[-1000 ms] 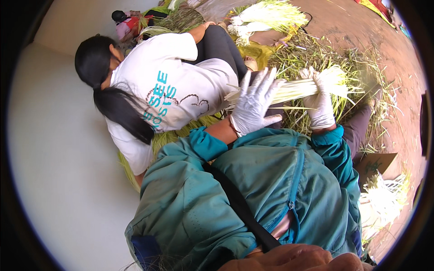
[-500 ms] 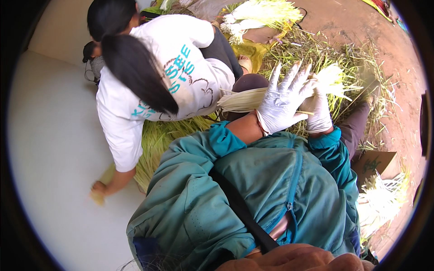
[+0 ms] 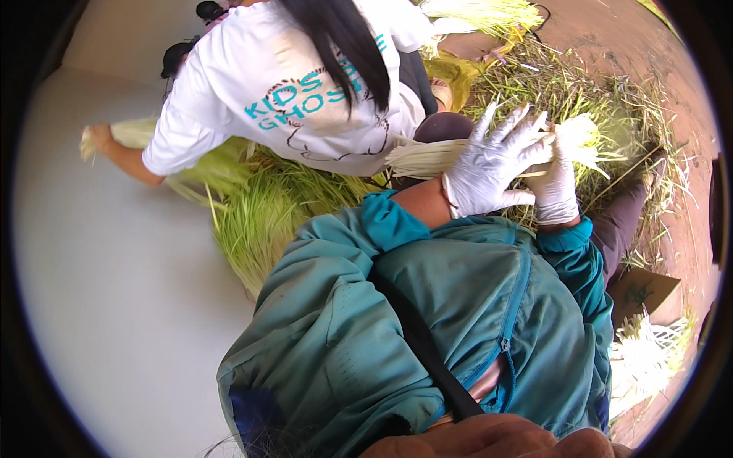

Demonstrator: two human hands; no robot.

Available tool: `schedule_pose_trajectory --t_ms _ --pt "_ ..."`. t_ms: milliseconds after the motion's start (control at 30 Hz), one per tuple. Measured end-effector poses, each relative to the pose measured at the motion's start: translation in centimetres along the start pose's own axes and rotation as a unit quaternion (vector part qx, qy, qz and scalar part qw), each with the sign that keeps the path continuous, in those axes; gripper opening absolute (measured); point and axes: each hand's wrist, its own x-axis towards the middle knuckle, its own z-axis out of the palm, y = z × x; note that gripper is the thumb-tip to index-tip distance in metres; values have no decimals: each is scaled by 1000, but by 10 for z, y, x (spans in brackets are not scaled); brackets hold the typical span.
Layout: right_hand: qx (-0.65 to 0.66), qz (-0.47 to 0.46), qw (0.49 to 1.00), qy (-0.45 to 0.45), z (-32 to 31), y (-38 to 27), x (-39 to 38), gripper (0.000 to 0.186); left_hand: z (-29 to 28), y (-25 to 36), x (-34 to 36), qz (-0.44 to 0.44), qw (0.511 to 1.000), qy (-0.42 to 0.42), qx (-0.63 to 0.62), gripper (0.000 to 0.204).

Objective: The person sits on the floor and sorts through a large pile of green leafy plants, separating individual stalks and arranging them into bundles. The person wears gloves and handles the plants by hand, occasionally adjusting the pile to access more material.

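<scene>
A bundle of pale, chive-like stalks (image 3: 425, 159) lies crosswise in front of me, over a dark purple knee (image 3: 443, 127). My left hand (image 3: 489, 172), in a white glove, rests over the bundle with its fingers stretched and spread. At the bundle's right part, my gloved right hand (image 3: 557, 187) holds the stalks, thumb up along the near side. Its fingers are partly hidden by the stalks and my left hand. The frayed ends (image 3: 584, 137) stick out to the right, past both hands.
Close on the left, a co-worker in a white shirt (image 3: 305, 91) stretches an arm out with a bunch of pale stalks (image 3: 137, 133). Long green-yellow leaves (image 3: 267, 210) are heaped between us. Loose trimmings (image 3: 534, 76) cover the ground ahead. A cardboard box (image 3: 649, 296) and white stalks (image 3: 649, 359) are at right.
The co-worker has leaned rightward and swung the outstretched hand up and away, carrying the bunch of stalks. My hands keep nearly the same pose on the bundle, slightly further right in view.
</scene>
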Motion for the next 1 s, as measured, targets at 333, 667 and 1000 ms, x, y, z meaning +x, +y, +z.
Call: schedule_pose_trajectory --t_ms 333,667,1000 --pt "-2 -29 999 -32 4 1 9 32 -43 -47 -77 -76 991 -45 103 80" --pt "0 -44 998 -35 4 -2 8 34 -7 -51 -84 -91 992 -52 76 70" --pt "2 -63 998 -31 34 -6 -7 36 -38 -64 -69 -43 997 -68 -1 75"
